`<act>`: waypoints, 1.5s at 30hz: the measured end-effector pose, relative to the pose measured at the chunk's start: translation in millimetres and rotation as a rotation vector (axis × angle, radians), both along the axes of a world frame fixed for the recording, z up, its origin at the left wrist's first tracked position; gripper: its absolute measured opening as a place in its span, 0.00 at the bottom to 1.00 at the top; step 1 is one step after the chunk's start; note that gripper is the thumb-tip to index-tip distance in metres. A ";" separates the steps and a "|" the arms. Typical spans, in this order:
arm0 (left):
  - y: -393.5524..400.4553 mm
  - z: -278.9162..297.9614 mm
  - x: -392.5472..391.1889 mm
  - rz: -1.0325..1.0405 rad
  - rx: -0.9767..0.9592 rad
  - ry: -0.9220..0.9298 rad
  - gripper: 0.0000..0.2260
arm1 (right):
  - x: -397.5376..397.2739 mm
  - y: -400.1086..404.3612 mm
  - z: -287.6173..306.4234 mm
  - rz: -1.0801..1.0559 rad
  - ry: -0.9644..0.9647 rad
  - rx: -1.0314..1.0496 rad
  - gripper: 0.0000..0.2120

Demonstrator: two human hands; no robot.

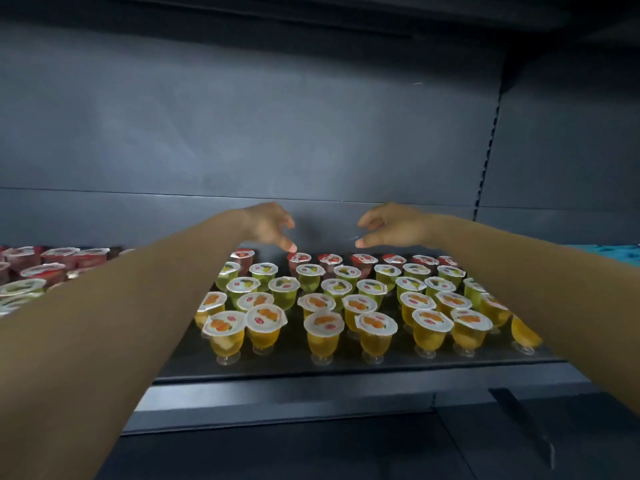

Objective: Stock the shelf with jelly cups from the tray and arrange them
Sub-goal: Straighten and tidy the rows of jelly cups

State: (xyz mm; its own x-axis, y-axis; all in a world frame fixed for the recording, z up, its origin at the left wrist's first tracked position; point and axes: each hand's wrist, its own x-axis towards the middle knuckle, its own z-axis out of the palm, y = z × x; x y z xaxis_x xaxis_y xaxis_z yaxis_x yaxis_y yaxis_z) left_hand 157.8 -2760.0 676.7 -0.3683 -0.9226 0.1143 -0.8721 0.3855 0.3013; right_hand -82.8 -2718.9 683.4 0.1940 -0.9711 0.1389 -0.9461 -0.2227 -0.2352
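Several jelly cups stand in rows on the dark shelf [346, 372]: orange ones [323, 332] in front, green ones [310, 277] in the middle, red ones [330, 261] at the back. Both my arms reach over them to the back row. My left hand [268, 225] hovers above the red cups with its fingers spread and loosely bent, its thumb tip close to one red cup [299, 259]. My right hand [391, 225] is held the same way, a little apart from the left. Neither hand holds anything.
To the left, more red-lidded cups [59, 259] crowd together beyond my left forearm. A blue tray [613, 252] shows at the right edge. The grey back wall [311, 133] stands just behind my hands, and an orange cup [524, 332] leans at the right end of the front row.
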 end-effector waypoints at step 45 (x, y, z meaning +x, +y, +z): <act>-188.8 -56.0 -30.1 -0.102 0.385 -0.189 0.21 | -1.5 -207.4 -68.3 0.259 0.007 0.337 0.30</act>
State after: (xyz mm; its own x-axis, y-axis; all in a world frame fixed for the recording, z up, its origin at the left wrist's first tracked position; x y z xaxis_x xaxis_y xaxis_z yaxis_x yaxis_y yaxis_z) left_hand 127.7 -2948.9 620.7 -0.4412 -0.8425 -0.3091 -0.8891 0.3634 0.2784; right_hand -84.2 -2926.3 615.1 0.4374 -0.8809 -0.1806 -0.8708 -0.3649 -0.3295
